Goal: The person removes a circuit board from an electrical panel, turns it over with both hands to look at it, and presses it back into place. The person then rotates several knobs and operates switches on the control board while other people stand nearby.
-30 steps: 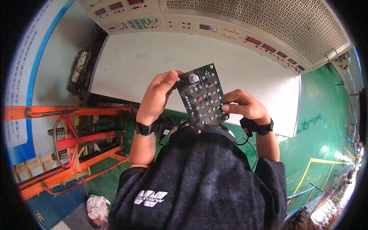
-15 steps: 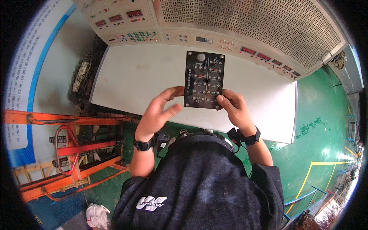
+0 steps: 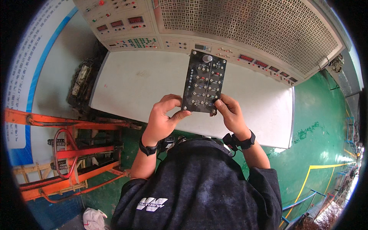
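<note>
Head view: both hands hold a black rectangular panel [image 3: 203, 82], which is raised slightly askew at the centre of the frame, above the white worktop [image 3: 130, 84]. The left hand [image 3: 161, 117] has its thumb on the panel's lower left corner and its other fingers curled at the left edge. The right hand [image 3: 232, 114] pinches the lower right corner, thumb on the face. That face carries rows of round sockets and, near its top, a pale knob [image 3: 207, 58]. Each wrist wears a black strap. Along the top of the frame runs a grey console [image 3: 142, 32] with small displays and a perforated metal sheet [image 3: 245, 25]. An orange metal frame [image 3: 76, 123] fills the left side; green floor [image 3: 318, 115] shows at right.
</note>
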A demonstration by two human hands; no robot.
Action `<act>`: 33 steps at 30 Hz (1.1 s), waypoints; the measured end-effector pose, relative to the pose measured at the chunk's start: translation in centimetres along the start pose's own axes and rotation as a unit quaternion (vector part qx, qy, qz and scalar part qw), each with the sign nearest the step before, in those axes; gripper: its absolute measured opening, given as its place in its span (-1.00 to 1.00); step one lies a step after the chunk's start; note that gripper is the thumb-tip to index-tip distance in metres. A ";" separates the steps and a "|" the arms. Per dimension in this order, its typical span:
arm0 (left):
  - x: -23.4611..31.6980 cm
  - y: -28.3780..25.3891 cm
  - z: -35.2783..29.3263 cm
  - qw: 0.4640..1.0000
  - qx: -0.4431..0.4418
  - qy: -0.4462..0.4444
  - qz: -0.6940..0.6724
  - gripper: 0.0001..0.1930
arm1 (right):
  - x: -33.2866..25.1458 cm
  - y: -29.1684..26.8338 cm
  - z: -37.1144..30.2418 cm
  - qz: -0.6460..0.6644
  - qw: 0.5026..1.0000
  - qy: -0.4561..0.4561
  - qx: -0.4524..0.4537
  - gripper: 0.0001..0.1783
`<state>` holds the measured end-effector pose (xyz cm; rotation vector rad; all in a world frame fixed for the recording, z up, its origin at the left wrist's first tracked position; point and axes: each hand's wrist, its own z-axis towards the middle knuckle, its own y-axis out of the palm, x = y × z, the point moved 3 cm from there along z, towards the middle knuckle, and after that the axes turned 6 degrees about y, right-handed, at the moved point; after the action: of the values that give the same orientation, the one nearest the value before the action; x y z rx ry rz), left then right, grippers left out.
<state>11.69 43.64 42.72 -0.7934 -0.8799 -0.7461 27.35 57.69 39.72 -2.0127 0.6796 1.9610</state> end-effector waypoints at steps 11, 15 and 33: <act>3.6 0.9 0.1 0.980 -0.033 0.174 0.093 -0.83 | 1.3 -0.8 0.0 0.182 0.974 0.027 -0.135 -0.56; 3.8 1.0 -0.2 0.975 -0.040 0.186 0.119 -0.86 | 1.4 -0.6 -0.1 0.184 0.975 0.023 -0.126 -0.55; 2.7 1.4 -0.6 0.996 0.037 0.069 0.051 -0.95 | 3.1 0.3 0.7 0.353 0.924 0.034 -0.146 -0.68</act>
<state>14.21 43.20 44.48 -0.7065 -0.7332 -0.6670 26.50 57.28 36.65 -2.2122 1.3556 2.5066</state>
